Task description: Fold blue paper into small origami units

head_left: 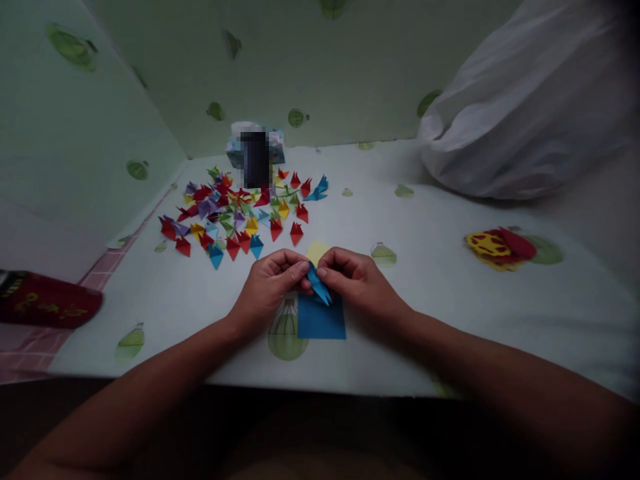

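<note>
Above a blue paper square (323, 321) on the worktop (210, 357), left hand (273, 283) and right hand (357, 280) pinch a folded blue paper (318, 283), whose slim points could crumple under tight fingertips.

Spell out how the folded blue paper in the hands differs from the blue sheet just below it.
The folded blue paper is creased into a narrow, pointed form, while the blue sheet looks flat and unfolded.
The folded paper is pinched between the left hand and right hand; the sheet lies on the tabletop.
Both are a similar blue.
</note>
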Motion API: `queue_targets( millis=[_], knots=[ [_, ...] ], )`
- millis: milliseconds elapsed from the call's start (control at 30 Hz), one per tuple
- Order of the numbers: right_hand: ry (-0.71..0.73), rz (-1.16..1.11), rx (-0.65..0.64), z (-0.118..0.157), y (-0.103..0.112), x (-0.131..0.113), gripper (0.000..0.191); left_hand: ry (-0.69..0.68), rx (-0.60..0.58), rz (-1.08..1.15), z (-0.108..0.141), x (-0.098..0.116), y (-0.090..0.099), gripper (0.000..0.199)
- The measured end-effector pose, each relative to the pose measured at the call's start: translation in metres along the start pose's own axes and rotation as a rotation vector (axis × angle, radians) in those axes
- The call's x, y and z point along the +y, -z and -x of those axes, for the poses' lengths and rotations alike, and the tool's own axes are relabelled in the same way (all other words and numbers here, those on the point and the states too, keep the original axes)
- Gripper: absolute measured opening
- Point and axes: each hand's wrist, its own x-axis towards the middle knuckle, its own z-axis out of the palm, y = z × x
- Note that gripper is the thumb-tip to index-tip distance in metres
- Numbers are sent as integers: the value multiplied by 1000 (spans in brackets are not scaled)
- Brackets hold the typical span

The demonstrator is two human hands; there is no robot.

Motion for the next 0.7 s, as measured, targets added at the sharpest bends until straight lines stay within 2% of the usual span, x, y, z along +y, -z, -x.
queue_targets(
  millis=[167,700],
  knots=[
    [-25,-114,-52,2,1,1,21,-17,-15,-31,2,0,1,16],
    [-62,-123,-48,-1,1,2,19,-24,-15,-96,3,2,1,15]
  ],
)
